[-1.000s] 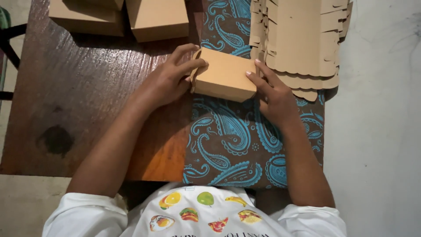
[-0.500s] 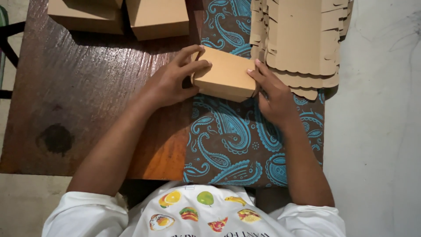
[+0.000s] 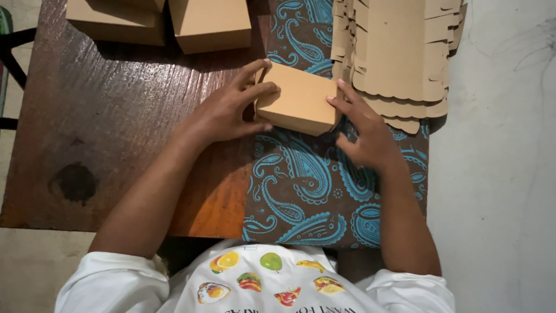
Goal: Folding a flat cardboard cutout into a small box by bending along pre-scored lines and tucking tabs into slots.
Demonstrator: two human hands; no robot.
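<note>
1. A small brown cardboard box (image 3: 298, 98) sits just above the centre of the frame, resting on a dark cloth with blue paisley pattern (image 3: 307, 185) that covers the right part of a wooden table (image 3: 116, 133).
2. The left hand (image 3: 229, 107) is at the box's left end. Its fingers are spread: the thumb lies along the lower left edge, and 2 fingers curl over the top left corner and onto the lid. The hand grips that end of the box.
3. The right hand (image 3: 368, 136) is at the box's right end. The index finger presses on the upper right side of the box; the other fingers are loosely spread over the cloth, lower right of the box. It touches the box but does not enclose it.
4. A stack of flat, die-cut cardboard blanks (image 3: 399, 52) with scalloped edges fills the upper right of the frame, just beside the box's right end.
5. 2 folded brown boxes (image 3: 168, 23) stand at the upper left edge of the frame, on bare wood, well apart from both hands.
6. The person wears a white shirt (image 3: 260, 284) printed with fruit and food pictures, at the bottom centre.
</note>
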